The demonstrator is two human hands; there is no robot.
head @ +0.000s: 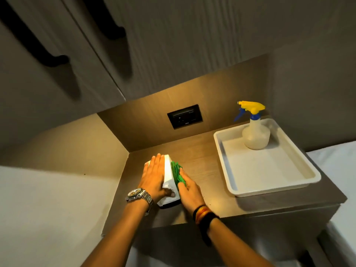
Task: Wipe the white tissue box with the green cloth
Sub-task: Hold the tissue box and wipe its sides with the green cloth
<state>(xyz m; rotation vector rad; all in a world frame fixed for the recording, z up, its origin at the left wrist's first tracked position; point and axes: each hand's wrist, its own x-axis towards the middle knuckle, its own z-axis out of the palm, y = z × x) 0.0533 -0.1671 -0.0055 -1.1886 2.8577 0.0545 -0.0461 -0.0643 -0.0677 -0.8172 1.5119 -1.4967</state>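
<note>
The white tissue box lies on the wooden nightstand top, near its left wall. My left hand, with a metal watch on the wrist, rests flat on the box's top and left side, holding it. My right hand presses the green cloth against the box's right side. Part of the cloth is bunched between my fingers and the box. A tissue sticks out near the box's near end.
A white plastic tray stands on the right of the nightstand, with a spray bottle with a yellow and blue trigger in its far corner. A black wall socket sits in the back panel. Cupboard doors with black handles hang above.
</note>
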